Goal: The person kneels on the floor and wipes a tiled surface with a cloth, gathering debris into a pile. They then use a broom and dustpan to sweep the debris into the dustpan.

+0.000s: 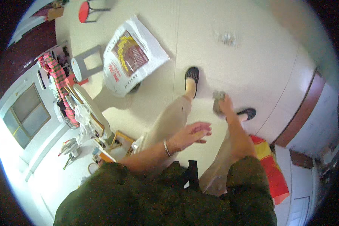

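Note:
My left hand (190, 135), with a pale bangle at the wrist, hangs above the tiled floor between my legs, fingers apart and holding nothing. My right hand (226, 105) is closed around a greyish bundle (219, 101), blurred and probably cloth, low over the floor between my two dark shoes. Ahead of it on the floor lies a small pale, shiny thing (229, 38), too blurred to name. A large white printed sack (155, 58) is on the floor to the upper left of my feet.
A grey plastic stool (93, 63) stands beside the sack, and a red-topped stool (84, 12) farther off. At left is a cluttered oval table (86, 99) with plastic bags. Wooden frames (123, 138) lie near my left leg. A red and yellow bag or cloth (271, 169) is at right, near a brown-edged wall (302, 110).

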### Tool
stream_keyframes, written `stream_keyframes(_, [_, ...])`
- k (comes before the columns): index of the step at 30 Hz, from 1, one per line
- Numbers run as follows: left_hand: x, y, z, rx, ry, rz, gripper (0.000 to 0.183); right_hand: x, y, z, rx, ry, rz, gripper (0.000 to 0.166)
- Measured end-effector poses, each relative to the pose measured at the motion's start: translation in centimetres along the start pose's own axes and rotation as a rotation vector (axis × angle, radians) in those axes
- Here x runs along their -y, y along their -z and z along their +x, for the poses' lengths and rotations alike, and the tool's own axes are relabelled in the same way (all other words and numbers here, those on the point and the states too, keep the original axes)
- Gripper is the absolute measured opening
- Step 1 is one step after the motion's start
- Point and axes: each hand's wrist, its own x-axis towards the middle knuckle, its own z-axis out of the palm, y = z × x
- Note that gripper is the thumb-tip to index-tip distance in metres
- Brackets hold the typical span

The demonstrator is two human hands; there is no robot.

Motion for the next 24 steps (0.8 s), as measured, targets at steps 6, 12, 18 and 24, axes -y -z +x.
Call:
stream_keyframes(6, [5.6,2.5,-1.8,-0.321,-0.123,0.025,0.054,10.1,3.1,-15.0,0.074,0.009,0.125,0.053])
stream_keyframes(12, [4.5,1.8,-9.6,-0.182,-0.231,-0.077,0.049,13.3,4.0,-22.8,-0.090,0.030,0.092,0.059])
stream_keyframes(18, [3.8,4.0,-17.8,-0.304,-0.308,-0.160,0.045,18.3,5.8,-28.1,0.145,0.165,-0.378,0.068])
stream_keyframes(24, [2.9,15.6,-22.6,-0.516,-0.469,-0.045,0.049,21.2,11.3,-28.2,0.051,0.236,-0.454,0.056])
